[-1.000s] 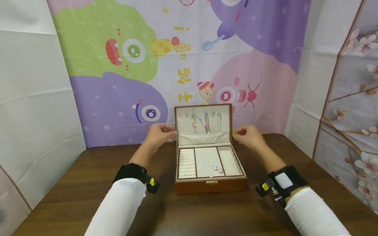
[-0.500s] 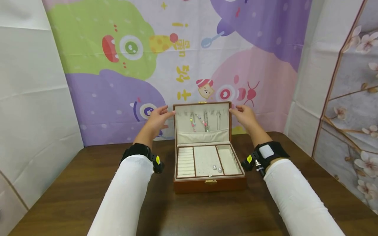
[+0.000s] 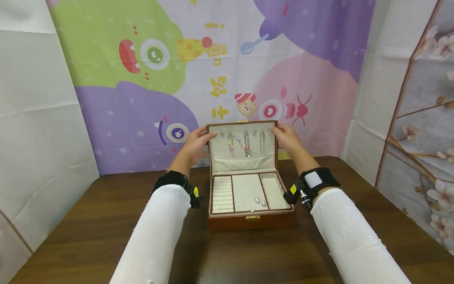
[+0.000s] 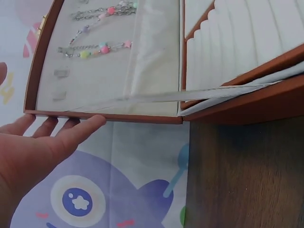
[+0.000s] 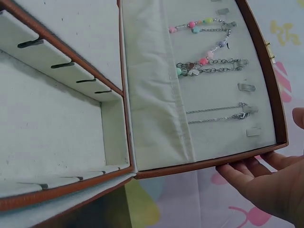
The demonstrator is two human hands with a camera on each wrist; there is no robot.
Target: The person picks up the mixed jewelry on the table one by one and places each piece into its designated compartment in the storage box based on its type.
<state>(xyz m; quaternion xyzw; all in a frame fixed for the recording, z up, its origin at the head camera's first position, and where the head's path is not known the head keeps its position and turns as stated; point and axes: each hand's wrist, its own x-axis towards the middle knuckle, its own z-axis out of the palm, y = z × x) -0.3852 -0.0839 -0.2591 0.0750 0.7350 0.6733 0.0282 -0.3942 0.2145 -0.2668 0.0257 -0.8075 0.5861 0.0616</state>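
A brown jewelry box (image 3: 230, 225) stands on the table with its cream-lined lid (image 3: 242, 163) raised. My left hand (image 3: 194, 144) holds the lid's left edge near the top, thumb over the front side. On the opposite edge, my right hand (image 3: 288, 139) grips in the same way. Both wrist views show fingertips against the lid's side edges. Inside the lid hang a beaded necklace (image 5: 203, 61) and silver chains (image 5: 213, 119), above a fabric pocket (image 4: 156, 61). Two pearl-like earrings (image 3: 257, 200) sit on the middle panel of the tray.
Ring rolls (image 3: 222, 193) fill the tray's left section, and an open compartment (image 3: 273, 191) lies at its right. A gold clasp (image 3: 253, 218) is on the box front. Behind the dark wooden table (image 3: 170, 252) hangs a cartoon curtain (image 3: 142, 106).
Both hands have risen from beside the lid and closed in on its upper side edges, thumbs now over the front. The box stays in place with its lid up.
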